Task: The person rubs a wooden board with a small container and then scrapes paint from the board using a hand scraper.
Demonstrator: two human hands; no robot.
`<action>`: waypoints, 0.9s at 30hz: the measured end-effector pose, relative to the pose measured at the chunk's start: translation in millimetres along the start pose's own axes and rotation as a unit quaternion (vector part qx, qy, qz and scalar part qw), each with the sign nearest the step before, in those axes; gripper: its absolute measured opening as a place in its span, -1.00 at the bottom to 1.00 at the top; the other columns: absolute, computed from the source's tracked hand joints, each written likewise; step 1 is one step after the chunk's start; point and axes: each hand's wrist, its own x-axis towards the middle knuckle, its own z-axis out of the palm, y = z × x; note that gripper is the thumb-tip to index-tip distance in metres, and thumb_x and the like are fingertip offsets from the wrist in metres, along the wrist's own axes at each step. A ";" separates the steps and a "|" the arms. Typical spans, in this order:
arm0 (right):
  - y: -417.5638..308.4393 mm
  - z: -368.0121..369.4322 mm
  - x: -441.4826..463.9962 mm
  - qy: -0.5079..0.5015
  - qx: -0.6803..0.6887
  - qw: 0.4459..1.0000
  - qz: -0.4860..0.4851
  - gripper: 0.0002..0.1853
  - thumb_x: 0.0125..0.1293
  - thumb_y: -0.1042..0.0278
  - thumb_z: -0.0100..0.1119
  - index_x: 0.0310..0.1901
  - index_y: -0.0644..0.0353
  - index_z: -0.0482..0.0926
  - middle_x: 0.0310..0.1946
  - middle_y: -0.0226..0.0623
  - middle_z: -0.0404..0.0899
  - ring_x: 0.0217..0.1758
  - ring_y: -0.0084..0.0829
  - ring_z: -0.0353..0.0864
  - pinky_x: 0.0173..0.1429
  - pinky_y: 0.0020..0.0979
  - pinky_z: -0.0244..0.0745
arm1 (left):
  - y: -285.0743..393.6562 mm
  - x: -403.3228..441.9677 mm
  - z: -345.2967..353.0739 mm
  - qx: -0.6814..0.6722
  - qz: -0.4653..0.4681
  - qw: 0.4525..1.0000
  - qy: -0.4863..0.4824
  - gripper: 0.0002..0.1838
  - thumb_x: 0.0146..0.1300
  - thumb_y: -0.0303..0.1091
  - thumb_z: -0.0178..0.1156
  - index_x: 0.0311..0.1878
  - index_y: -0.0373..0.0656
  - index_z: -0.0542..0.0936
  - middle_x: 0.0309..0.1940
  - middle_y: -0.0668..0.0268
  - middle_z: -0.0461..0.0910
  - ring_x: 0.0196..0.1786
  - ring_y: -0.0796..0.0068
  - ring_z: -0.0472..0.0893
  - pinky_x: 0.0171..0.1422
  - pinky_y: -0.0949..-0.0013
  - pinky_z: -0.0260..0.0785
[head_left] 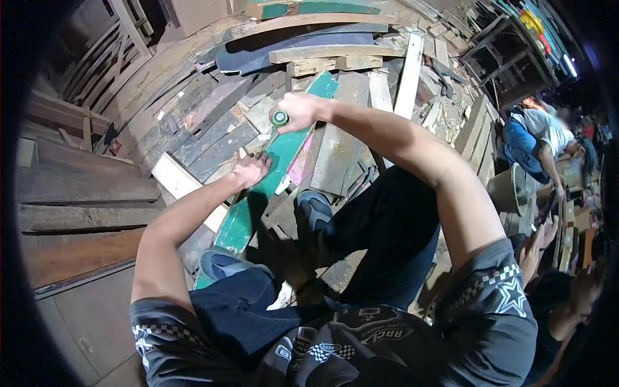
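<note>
A long green-painted board [284, 152] slants from my feet up toward the stacked wood. My left hand [252, 170] lies on the board's left edge near its middle, fingers spread. Higher up the board, my right hand [298, 113] is closed round a tool with a round green end [280, 119]; the rest of the tool is hidden by the hand. One shoe [314, 209] is to the right of the board, the other [225, 263] beside its lower end. A pink piece [302, 161] shows at the board's right edge.
Loose planks [335, 53] and wood scraps cover the ground ahead. Timber [90, 189] is stacked at the left. At the right are a bucket [508, 189], a dark frame [509, 58], a bending person [538, 138] and another person's hand [532, 250] close by.
</note>
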 end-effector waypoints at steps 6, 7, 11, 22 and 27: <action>-0.7 -1.0 -1.3 -0.002 0.006 1.000 0.003 -0.67 0.06 0.15 0.31 -0.14 0.07 0.64 -0.36 -0.10 0.69 -0.26 -0.04 0.68 -0.14 -0.15 0.58 | 1.5 -3.3 -9.0 0.005 -0.004 1.000 -0.010 -0.62 0.34 -0.33 -0.10 0.14 -0.31 0.44 0.09 0.00 0.54 -0.04 0.10 0.66 -0.03 0.11 0.52; -0.5 -0.5 -1.7 0.001 0.009 1.000 0.002 -0.67 0.06 0.14 0.31 -0.15 0.07 0.64 -0.36 -0.10 0.69 -0.26 -0.03 0.67 -0.13 -0.15 0.58 | 2.0 -2.5 -7.2 -0.008 -0.013 0.999 -0.034 -0.61 0.35 -0.31 -0.11 0.16 -0.28 0.43 0.13 0.00 0.50 0.04 0.08 0.61 0.03 -0.05 0.47; -1.2 0.6 -0.6 0.013 0.002 1.000 -0.008 -0.68 0.05 0.15 0.31 -0.16 0.07 0.64 -0.35 -0.08 0.68 -0.25 -0.02 0.67 -0.13 -0.14 0.58 | 3.0 -2.7 -4.3 -0.037 -0.053 0.994 -0.082 -0.59 0.38 -0.25 -0.12 0.19 -0.23 0.43 0.23 -0.01 0.43 0.21 0.02 0.51 0.17 -0.31 0.37; 5.1 1.2 -4.4 0.041 -0.023 0.999 -0.015 -0.63 0.03 -0.03 0.36 -0.26 0.08 0.65 -0.37 -0.04 0.67 -0.24 0.03 0.66 -0.18 -0.08 0.56 | 5.1 2.7 -26.6 -0.057 -0.042 0.993 -0.093 -0.58 0.25 -0.20 0.08 0.05 -0.33 0.44 0.06 -0.02 0.54 0.16 0.01 0.53 0.22 -0.06 0.38; -0.1 5.9 -3.9 0.024 -0.002 1.000 0.004 -0.62 0.01 -0.03 0.35 -0.27 0.09 0.66 -0.36 -0.03 0.67 -0.24 0.03 0.66 -0.14 -0.05 0.56 | 4.4 -2.3 -11.8 -0.006 -0.036 0.993 -0.110 -0.45 0.28 -0.02 0.12 0.15 -0.29 0.43 0.09 0.03 0.55 0.23 0.03 0.49 0.19 -0.11 0.35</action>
